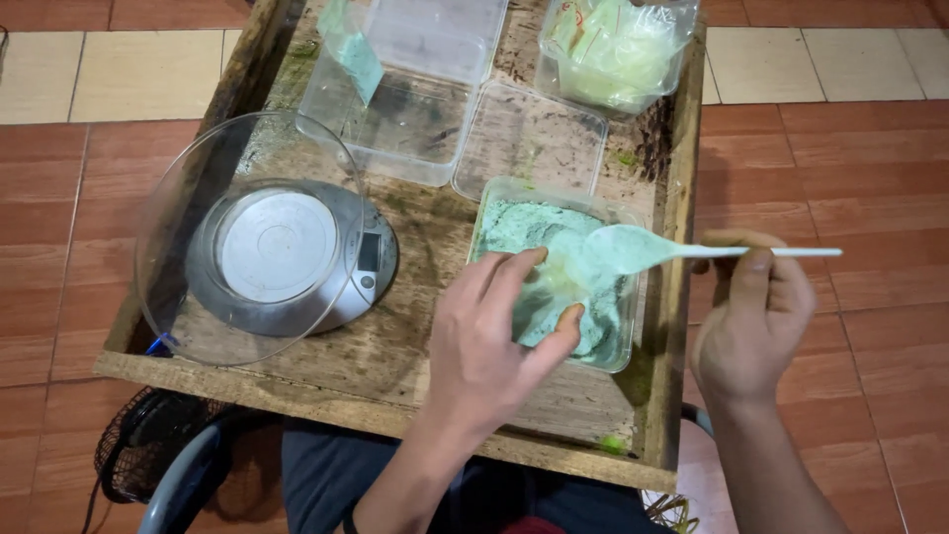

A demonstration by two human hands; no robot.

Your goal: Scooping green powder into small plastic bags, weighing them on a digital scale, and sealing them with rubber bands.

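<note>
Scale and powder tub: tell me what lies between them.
Head view: only bare, stained wooden tabletop lies between the scale and the powder tub; the left hand sits nearer.

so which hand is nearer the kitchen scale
Left. The left hand is over the tub of green powder, just right of the kitchen scale; the right hand holds a plastic spoon further right.

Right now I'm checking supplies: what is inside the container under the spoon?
The container holds pale green powder. The left hand and spoon cover part of it, so its depth is hidden.
</note>
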